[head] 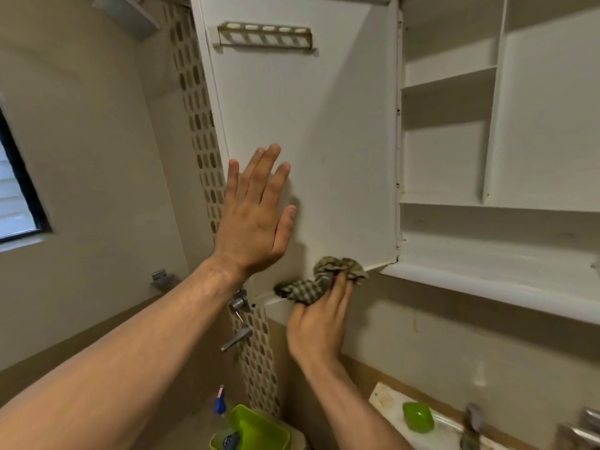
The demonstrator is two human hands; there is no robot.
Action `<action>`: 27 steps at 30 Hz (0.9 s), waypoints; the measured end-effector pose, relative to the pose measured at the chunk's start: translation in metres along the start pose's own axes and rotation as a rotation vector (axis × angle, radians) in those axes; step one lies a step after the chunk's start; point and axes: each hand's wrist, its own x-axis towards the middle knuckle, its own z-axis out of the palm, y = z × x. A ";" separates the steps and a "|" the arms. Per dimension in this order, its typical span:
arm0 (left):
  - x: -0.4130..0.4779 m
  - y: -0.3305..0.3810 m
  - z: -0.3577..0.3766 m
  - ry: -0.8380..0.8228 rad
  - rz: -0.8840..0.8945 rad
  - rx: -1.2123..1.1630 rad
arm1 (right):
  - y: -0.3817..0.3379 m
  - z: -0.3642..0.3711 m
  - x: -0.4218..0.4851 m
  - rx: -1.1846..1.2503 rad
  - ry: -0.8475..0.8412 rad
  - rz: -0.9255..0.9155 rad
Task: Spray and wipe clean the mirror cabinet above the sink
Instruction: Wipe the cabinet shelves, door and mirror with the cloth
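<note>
The white cabinet door (324, 131) stands swung open to the left, its inner side facing me. My left hand (256, 216) lies flat against that inner face with fingers spread and holds nothing. My right hand (319, 323) grips a crumpled green checked cloth (319, 280) and presses it on the door's bottom edge, near the hinge corner. To the right is the open white cabinet (493, 287) with bare shelves. A spray bottle with a blue top (220, 405) stands low down beside a green tub (259, 430).
A toothbrush rack (264, 35) is fixed high on the door. Wall taps (238, 319) sit just below the door's lower left corner. The sink (435, 427) with a green soap dish (418, 417) and faucet (472, 420) lies at bottom right. A window (16, 186) is at left.
</note>
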 end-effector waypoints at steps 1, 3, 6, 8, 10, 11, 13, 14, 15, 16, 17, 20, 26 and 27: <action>-0.001 0.000 0.001 0.002 0.009 -0.003 | 0.001 0.001 -0.009 -0.042 -0.041 -0.089; -0.001 -0.001 0.003 0.017 0.023 -0.002 | 0.018 -0.012 -0.005 -0.111 -0.128 -0.265; -0.003 0.000 0.004 0.035 0.034 0.008 | 0.049 -0.041 0.042 -0.071 -0.078 -0.183; -0.004 0.000 0.004 0.039 0.041 0.018 | 0.052 -0.047 0.075 0.040 0.079 0.128; -0.004 -0.001 0.004 0.041 0.046 0.030 | 0.041 -0.039 0.081 0.038 0.131 0.218; -0.005 -0.001 0.004 0.037 0.046 0.031 | 0.041 -0.035 0.075 0.011 0.117 0.161; -0.005 -0.002 0.005 0.034 0.035 0.034 | 0.054 -0.039 0.070 -0.057 0.066 0.016; -0.005 -0.002 0.006 0.034 0.032 0.034 | 0.063 -0.048 0.076 -0.098 0.059 -0.019; -0.006 -0.001 0.006 0.034 0.032 0.031 | 0.070 -0.057 0.085 -0.138 0.065 -0.020; -0.006 -0.001 0.007 0.039 0.031 0.027 | 0.075 -0.065 0.095 -0.185 0.070 -0.012; -0.006 -0.001 0.007 0.046 0.031 0.024 | 0.077 -0.070 0.103 -0.228 0.070 -0.019; -0.004 0.000 0.008 0.057 0.023 0.016 | 0.069 -0.069 0.104 -0.224 0.059 0.000; -0.005 0.000 0.010 0.059 0.002 0.012 | 0.039 -0.050 0.048 -0.127 -0.238 -0.439; -0.005 0.000 0.009 0.062 0.003 0.010 | 0.035 -0.048 0.048 -0.126 -0.298 -0.514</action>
